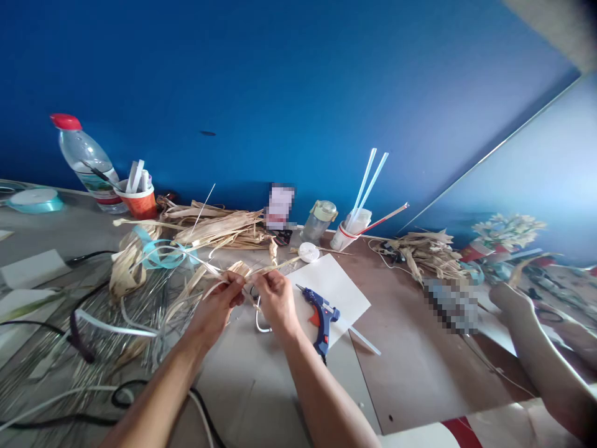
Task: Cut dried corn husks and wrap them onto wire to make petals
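Observation:
Close together over the middle of the table, my left hand (pixel 227 294) and my right hand (pixel 278 300) are both closed, fingertips pinching a thin pale strip of dried husk (pixel 293 263). It runs out past my right fingers toward a small white disc (pixel 308 252). From my left hand, light strands stretch to the upper left, by a loop of turquoise ribbon (pixel 163 256). A blue glue gun (pixel 323 317) lies just right of my right hand, on a white sheet (pixel 347 292). What lies between my fingertips is partly hidden.
Dried husks (pixel 224 225) lie along the wall, beside a red cup (pixel 140 204) and a red-capped bottle (pixel 91 162). A jar (pixel 319 223) and a cup with glue sticks (pixel 347 235) stand behind. Wires (pixel 153 311) cover the left. Another person's arm (pixel 536 339) reaches in at right.

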{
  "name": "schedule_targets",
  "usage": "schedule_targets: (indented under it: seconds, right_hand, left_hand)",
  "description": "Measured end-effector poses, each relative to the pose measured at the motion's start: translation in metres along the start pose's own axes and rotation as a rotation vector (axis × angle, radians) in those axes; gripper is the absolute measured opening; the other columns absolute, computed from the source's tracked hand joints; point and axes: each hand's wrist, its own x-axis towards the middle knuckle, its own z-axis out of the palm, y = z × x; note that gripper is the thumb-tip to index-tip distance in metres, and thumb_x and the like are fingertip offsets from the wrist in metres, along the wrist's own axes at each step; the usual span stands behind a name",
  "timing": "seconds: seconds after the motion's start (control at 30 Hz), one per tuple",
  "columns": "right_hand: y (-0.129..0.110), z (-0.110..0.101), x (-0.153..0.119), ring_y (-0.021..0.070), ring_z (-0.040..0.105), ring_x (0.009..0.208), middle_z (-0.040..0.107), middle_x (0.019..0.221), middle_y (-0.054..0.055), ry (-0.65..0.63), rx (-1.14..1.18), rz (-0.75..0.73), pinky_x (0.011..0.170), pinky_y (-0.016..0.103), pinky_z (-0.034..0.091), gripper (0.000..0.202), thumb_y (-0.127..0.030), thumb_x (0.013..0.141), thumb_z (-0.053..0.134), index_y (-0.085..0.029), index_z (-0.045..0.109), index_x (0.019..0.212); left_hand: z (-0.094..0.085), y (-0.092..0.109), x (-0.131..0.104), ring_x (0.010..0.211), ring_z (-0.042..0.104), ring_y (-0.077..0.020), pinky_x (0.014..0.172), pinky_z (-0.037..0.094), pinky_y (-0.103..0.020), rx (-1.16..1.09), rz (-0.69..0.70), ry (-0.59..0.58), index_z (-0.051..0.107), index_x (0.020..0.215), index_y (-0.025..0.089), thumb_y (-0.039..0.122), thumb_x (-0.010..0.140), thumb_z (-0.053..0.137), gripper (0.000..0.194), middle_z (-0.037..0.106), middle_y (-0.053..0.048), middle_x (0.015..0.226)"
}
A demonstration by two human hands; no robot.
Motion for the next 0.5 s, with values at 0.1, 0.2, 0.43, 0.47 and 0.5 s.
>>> schedule_targets:
  seconds: [0.1,0.2,0.43,0.47,0.5]
  right_hand:
    - [0.0028,-0.0022,0.002,0.0093,0.039,0.052,0.044,0.056,-0.004,0.045,0.055,0.064,0.05,0.021,0.033,0.021,-0.032,0.078,0.048,-0.018,0.045,0.063]
    - [-0.0008,-0.0056,0.002,0.0095,0.037,0.053,0.043,0.055,-0.005,0.052,-0.136,0.029,0.051,0.021,0.03,0.022,-0.028,0.077,0.047,-0.019,0.042,0.058]
    - [-0.0018,-0.0079,0.0005,0.0086,0.031,0.051,0.033,0.053,-0.006,-0.066,-0.108,0.036,0.047,0.021,0.025,0.03,-0.038,0.081,0.047,-0.019,0.04,0.058]
    - [-0.0005,-0.0083,0.0012,0.0082,0.029,0.049,0.031,0.052,-0.007,-0.057,-0.067,0.053,0.046,0.021,0.024,0.032,-0.04,0.081,0.047,-0.019,0.039,0.059]
    - [0.0007,-0.0094,0.0025,0.008,0.027,0.048,0.031,0.051,-0.007,-0.041,-0.034,0.069,0.046,0.021,0.023,0.034,-0.043,0.082,0.046,-0.019,0.039,0.059]
  left_hand:
    - [-0.0009,-0.0018,-0.0028,0.053,0.04,-0.0093,0.051,0.03,-0.022,0.126,-0.002,-0.122,0.058,0.07,0.018,0.038,0.072,0.069,0.023,0.044,0.006,0.057]
    - [-0.0023,-0.003,-0.0032,0.053,0.039,-0.01,0.05,0.027,-0.023,0.232,0.016,-0.175,0.06,0.073,0.019,0.038,0.075,0.066,0.021,0.045,0.005,0.055]
    - [-0.0027,-0.0067,0.0012,0.05,0.035,-0.0081,0.048,0.026,-0.022,0.04,-0.005,-0.159,0.056,0.061,0.017,0.039,0.071,0.07,0.027,0.043,0.005,0.054]
    - [-0.0027,-0.0069,0.0016,0.05,0.034,-0.0077,0.048,0.025,-0.022,0.004,-0.008,-0.172,0.055,0.06,0.017,0.038,0.071,0.069,0.028,0.042,0.005,0.054]
    - [-0.0027,-0.0067,0.0019,0.049,0.033,-0.0072,0.047,0.025,-0.021,-0.025,-0.009,-0.182,0.053,0.059,0.016,0.038,0.072,0.069,0.03,0.041,0.005,0.054]
